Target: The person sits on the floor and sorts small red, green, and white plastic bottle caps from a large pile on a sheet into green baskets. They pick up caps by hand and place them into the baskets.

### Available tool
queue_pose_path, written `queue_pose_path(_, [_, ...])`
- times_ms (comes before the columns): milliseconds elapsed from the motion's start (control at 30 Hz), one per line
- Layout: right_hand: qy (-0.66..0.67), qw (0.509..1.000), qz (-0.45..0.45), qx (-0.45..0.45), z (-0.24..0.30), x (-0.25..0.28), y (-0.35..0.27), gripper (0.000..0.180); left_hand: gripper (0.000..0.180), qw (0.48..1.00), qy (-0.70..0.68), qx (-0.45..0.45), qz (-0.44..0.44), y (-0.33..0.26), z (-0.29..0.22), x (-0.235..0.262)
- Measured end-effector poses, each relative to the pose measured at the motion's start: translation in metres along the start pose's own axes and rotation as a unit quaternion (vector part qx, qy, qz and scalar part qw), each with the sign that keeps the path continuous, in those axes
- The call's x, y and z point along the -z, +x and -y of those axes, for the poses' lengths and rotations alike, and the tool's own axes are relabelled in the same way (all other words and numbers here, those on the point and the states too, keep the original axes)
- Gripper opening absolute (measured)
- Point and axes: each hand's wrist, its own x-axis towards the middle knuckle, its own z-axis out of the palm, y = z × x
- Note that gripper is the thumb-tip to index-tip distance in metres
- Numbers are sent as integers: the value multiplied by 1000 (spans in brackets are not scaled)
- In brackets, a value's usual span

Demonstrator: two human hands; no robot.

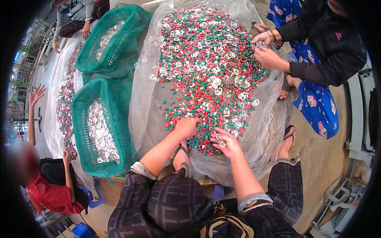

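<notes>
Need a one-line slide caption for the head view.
Left hand and right hand pick clear plastic buckles from red-and-green pellets on sheer mesh.

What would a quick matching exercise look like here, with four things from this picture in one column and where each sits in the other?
Things:
1. left hand
2. right hand
3. near green net basket
4. clear net sheet

Places:
A. spread under the red and green pellets
B. palm down on the pile's near edge
C. left of the pile, filled with metal buckles
D. palm up, holding metal buckles

Pairs: 1-B, 2-D, 3-C, 4-A
</notes>
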Motion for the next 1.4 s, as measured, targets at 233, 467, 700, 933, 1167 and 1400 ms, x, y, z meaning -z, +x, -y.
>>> queue_pose_path(233, [85, 996, -6, 13, 7, 10, -1, 29, 22, 960, -279, 9, 34, -2, 16, -2])
queue_pose_path(467, [4, 999, -39, 3, 4, 6, 1, 26, 19, 940, -340, 21, 21, 0, 19, 2])
queue_pose_path(700, [-156, 988, -9, 7, -2, -17, 5, 20, 19, 820, -543, 76, 163, -4, 6, -14])
queue_pose_path(933, [-15, 995, -65, 77, 10, 7, 5, 7, 24, 989, -21, -116, -90, -4, -26, -7])
queue_pose_path(1167, [39, 996, -40, 66, 17, 12, -1, 11, 15, 977, -137, -81, -141, 1, -26, -18])
queue_pose_path(1400, [-513, 759, -199, 349, -6, 24, 28, 17, 18, 949, -294, -66, -93, -17, -25, -11])
